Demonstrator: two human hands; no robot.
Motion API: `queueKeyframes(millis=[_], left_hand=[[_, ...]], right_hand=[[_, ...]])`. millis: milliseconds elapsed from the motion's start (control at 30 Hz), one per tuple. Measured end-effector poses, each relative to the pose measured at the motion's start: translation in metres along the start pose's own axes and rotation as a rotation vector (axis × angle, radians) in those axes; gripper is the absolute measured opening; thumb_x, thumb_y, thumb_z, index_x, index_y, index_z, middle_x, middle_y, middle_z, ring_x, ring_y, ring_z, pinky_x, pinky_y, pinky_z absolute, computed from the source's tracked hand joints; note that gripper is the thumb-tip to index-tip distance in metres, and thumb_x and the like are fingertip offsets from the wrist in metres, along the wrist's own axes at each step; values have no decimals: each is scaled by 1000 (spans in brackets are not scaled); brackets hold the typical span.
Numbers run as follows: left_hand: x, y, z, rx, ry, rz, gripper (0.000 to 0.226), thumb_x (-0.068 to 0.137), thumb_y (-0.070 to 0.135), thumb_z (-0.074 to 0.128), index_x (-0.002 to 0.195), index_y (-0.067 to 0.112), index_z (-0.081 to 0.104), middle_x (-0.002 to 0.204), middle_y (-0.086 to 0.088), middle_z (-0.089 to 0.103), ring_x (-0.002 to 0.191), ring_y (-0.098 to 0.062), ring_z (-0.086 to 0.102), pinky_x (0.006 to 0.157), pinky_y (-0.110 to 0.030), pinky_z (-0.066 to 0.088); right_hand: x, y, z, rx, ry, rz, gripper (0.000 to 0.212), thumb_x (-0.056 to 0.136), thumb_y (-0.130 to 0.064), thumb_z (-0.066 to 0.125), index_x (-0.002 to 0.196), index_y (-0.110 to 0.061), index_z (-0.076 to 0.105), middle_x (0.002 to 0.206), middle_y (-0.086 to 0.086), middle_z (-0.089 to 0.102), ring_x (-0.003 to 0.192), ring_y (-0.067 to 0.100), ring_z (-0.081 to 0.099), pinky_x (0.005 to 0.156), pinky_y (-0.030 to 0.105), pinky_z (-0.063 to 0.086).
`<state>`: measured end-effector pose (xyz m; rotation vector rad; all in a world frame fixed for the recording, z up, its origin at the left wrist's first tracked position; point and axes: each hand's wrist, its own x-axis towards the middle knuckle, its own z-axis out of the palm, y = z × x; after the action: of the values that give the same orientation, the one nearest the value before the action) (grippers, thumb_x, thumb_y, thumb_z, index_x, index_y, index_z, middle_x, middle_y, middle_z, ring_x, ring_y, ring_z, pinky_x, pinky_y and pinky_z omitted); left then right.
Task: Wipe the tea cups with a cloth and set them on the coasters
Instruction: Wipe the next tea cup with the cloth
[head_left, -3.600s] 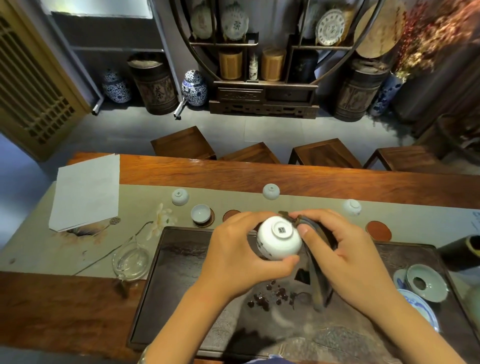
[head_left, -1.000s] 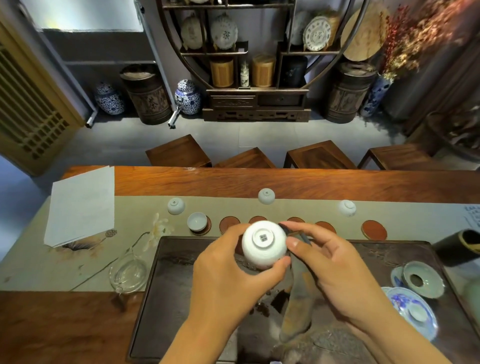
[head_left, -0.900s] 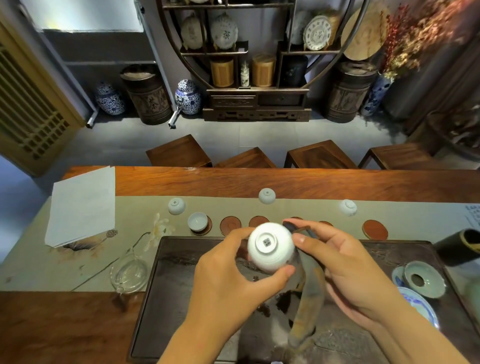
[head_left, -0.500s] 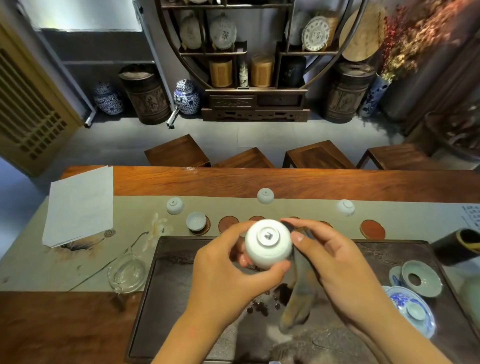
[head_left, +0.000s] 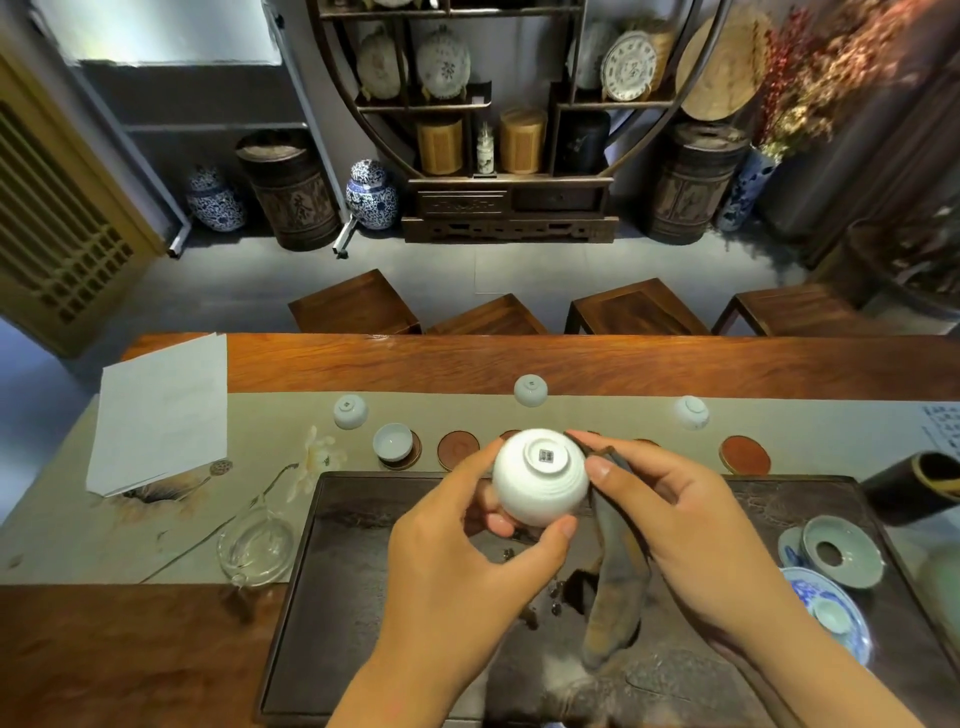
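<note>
Your left hand (head_left: 457, 561) grips a white tea cup (head_left: 540, 477) above the far edge of the dark tea tray (head_left: 332, 597), thumb at its near side and fingers curled round the far side. The cup is tipped with its base towards you: a plain glazed bowl with faint horizontal ridges, a raised foot ring and a small dark square mark in the middle (too small to read). Your right hand (head_left: 691, 535) pinches a dark, brownish cloth (head_left: 613, 587) against the cup's right side; the rest of the cloth hangs down towards the tray.

Beyond the tray, on the pale runner (head_left: 260, 499) over the desk (head_left: 571, 364), a row of round reddish coasters lies side by side. The leftmost one carries an upright cup (head_left: 393, 441); the next coaster (head_left: 458, 450) and the far-right coaster (head_left: 744, 455) lie bare. Three more cups stand upside down further back on the runner: left (head_left: 350, 411), middle (head_left: 530, 390) and right (head_left: 691, 412).
</note>
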<state>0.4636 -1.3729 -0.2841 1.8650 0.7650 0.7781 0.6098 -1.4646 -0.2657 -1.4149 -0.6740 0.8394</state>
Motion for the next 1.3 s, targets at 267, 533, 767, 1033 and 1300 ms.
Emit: queueKeyframes(millis=[267,533,767,1033,1300], left_hand=[[11,-12,-8,-74,-144,-53,52,61,52,85,104,36,62,105,19,71,99,-3,68,80,-13,52],[12,-11,2,-76,37,-37,49,58,49,85,104,43,69,100,22,73,92,0,70,75,-9,52],[10,0,3,113,67,46,53,65,57,75,114,38,65,103,21,68,99,1,64,79,-11,50],[6,-5,-3,-36,-42,15,54,68,49,78,118,42,61,109,20,69,98,-9,66,82,-17,53],[10,-10,0,-178,-87,-7,47,65,45,81,106,41,59,104,12,70,94,-13,68,77,-22,54]], right_hand=[[0,-5,-1,-140,-39,14,25,86,-11,64,107,-21,73,102,-24,72,100,-8,64,80,4,46],[-7,3,10,-332,24,-64,33,87,-27,64,119,-31,67,116,-23,68,113,-8,57,98,19,47],[-9,11,12,-92,92,-80,38,72,-36,67,108,-29,71,109,-23,71,107,-4,63,84,8,48],[-2,4,-2,120,13,19,46,67,-31,72,110,-15,73,114,1,73,113,14,64,97,27,50],[-20,6,8,-227,59,-113,42,90,-6,60,114,-40,65,116,-33,64,112,-13,55,87,1,41]])
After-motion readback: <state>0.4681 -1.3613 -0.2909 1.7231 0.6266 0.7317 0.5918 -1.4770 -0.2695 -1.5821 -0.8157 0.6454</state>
